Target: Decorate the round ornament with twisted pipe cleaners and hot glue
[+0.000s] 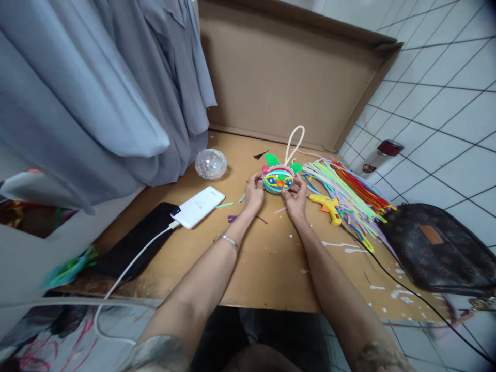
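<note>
A colourful lion-head ornament [278, 182] is held upright just above or on the table, with a yellow and turquoise face, blue eyes, green ears and a white loop [295, 140] rising from its top. My left hand [254, 192] grips its left side, fingers curled against the edge. On the opposite side, the fingers and thumb of my right hand [296, 199] close on its lower right edge. Beside my right hand lies a yellow hot glue gun [328, 205], its nozzle pointing toward the hand. The ornament's back is hidden.
Pipe cleaners [349, 186] in many colours lie at the right, near a brown patterned bag [445, 243]. A clear ball [211, 164], a white power bank [198, 206] with a cable and a black pouch [135, 248] are on the left. A cardboard panel [287, 77] stands behind.
</note>
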`<act>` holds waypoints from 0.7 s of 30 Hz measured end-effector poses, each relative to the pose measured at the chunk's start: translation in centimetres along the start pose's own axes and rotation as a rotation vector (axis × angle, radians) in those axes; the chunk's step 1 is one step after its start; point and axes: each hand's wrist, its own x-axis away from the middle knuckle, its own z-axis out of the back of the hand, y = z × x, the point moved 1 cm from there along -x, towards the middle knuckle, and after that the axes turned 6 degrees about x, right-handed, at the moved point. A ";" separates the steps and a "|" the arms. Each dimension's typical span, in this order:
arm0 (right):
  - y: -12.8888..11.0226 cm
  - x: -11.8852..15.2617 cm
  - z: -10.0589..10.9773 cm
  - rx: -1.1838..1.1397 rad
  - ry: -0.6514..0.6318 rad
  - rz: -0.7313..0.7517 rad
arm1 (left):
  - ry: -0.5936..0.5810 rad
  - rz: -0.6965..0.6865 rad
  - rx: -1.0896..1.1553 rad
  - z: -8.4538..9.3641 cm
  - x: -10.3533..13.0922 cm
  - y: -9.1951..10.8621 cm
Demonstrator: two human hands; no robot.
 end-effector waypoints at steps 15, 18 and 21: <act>-0.6 0.9 0.4 0.195 0.091 0.025 | 0.027 0.028 -0.041 -0.2 0.3 0.6; -1.1 1.3 0.7 0.276 0.149 0.065 | 0.079 0.046 -0.065 -0.1 0.4 1.2; -1.7 1.6 1.2 0.331 0.196 0.087 | 0.105 0.044 -0.090 0.1 0.6 2.1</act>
